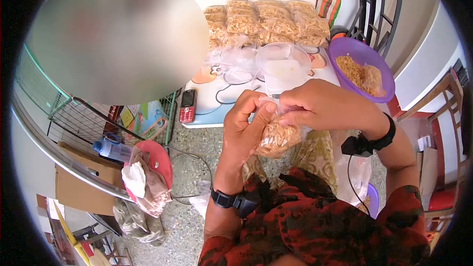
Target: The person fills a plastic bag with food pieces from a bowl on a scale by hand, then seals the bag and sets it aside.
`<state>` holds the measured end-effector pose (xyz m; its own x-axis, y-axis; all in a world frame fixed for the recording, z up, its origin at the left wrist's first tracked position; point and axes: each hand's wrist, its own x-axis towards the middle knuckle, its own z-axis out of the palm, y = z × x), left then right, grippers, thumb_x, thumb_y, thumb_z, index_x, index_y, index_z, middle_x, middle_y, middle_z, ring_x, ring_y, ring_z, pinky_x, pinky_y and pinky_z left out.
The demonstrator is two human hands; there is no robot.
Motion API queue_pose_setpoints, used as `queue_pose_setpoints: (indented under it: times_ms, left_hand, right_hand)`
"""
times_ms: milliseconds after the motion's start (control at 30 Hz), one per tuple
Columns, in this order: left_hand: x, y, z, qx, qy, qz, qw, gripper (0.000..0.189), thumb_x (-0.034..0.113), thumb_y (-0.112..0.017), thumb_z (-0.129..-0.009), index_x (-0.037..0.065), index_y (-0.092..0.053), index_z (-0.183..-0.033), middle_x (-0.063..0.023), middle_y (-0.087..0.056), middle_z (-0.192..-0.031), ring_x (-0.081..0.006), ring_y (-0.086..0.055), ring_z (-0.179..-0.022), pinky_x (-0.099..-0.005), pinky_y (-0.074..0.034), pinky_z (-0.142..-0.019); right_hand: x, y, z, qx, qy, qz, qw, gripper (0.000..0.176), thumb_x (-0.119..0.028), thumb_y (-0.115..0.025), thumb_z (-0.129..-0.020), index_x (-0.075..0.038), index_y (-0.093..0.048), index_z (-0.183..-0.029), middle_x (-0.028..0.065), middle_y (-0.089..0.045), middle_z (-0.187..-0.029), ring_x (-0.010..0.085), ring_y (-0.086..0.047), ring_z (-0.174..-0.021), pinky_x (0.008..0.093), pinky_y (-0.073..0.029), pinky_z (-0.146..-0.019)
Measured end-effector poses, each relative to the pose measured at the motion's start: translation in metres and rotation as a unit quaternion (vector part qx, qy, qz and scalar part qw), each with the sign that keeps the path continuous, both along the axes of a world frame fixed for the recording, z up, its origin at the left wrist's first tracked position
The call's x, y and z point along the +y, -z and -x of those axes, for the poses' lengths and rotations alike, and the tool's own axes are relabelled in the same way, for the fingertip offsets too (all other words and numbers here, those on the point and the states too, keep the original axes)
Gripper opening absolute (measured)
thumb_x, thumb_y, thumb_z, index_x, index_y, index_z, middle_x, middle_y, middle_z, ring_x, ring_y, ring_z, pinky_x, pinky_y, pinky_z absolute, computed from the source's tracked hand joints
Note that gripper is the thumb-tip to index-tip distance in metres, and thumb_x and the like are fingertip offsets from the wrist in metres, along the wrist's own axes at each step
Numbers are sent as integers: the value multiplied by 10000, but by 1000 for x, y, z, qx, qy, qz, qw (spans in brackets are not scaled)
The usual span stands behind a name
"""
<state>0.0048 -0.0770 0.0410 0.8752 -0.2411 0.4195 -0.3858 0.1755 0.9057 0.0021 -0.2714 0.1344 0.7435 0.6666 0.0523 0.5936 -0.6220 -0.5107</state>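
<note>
A clear plastic bag of light-brown dried shreds (279,140) hangs between my hands, above my lap at the table's near edge. My left hand (248,124) is closed on the left side of its neck, thumb uppermost. From the right, my right hand (308,104) pinches the top of the same bag, its fingertips close to my left thumb. The exact hold of the fingertips on the plastic is partly hidden. Just beyond my hands sits a clear round plastic bowl (283,61), and loose clear bags (235,61) lie to its left.
Filled bags (266,22) are stacked in rows at the table's back. A purple basin (389,76) with loose shreds and a bag stands at right. A red keypad phone (187,106) lies near the left edge. Below left, a pink stool (161,162) carries cloths beside a wire cage.
</note>
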Motion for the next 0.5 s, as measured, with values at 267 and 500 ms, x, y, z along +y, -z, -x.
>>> queue_pose_setpoints:
  times_ms: [267, 500]
  left_hand:
    - [6, 17, -11, 88, -2, 79, 993, 251, 264, -570, -967, 31, -605, -1052, -18, -612, -856, -104, -566, -825, -251, -462, -762]
    - [32, 75, -50, 144, -110, 91, 979, 259, 298, -587, -956, 41, -600, -987, -8, -597, -776, -79, -540, -717, -230, -441, -661]
  right_hand:
    - [-34, -32, -26, -115, -26, 79, 990, 287, -291, -565, -933, -11, -598, -879, 133, -556, -779, 272, -561, -749, 381, -448, -672]
    - [-80, -161, -58, -225, 348, 98, 905, 381, -355, -578, -928, -66, -575, -1176, 143, -612, -1156, 278, -613, -1011, 388, -521, -863]
